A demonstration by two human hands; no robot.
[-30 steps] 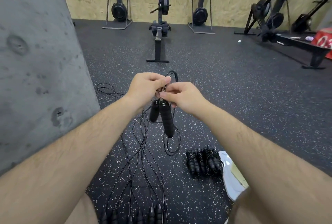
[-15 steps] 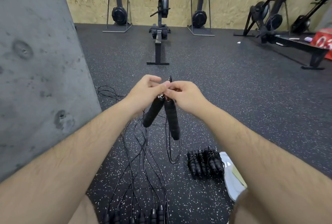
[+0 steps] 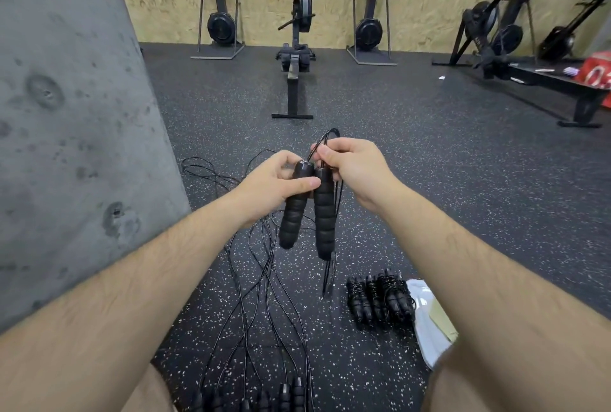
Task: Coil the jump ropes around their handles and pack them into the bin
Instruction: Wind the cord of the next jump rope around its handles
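My left hand [image 3: 276, 185] grips the tops of two black foam jump rope handles [image 3: 309, 213], which hang side by side, thumb across them. My right hand [image 3: 352, 165] pinches the thin black rope [image 3: 325, 138] looped just above the handle tops; folded strands of it hang down behind the handles to the floor. Three coiled jump ropes [image 3: 380, 297] lie together on the floor to the lower right. Several uncoiled ropes [image 3: 261, 279] stretch across the floor below my hands, their handles [image 3: 287, 393] at the bottom edge. A white, partly hidden object [image 3: 426, 319] beside the coiled ropes may be the bin.
A grey concrete pillar [image 3: 72, 133] stands close on the left. A rowing machine [image 3: 296, 57] lies straight ahead, with ski machines [image 3: 220, 24] against the plywood wall. A black bench [image 3: 562, 84] and a red box [image 3: 596, 72] are at far right. Speckled rubber floor all around.
The handles have been brought together and hang more upright. My right hand has risen above the handle tops with a loop of rope showing over it.
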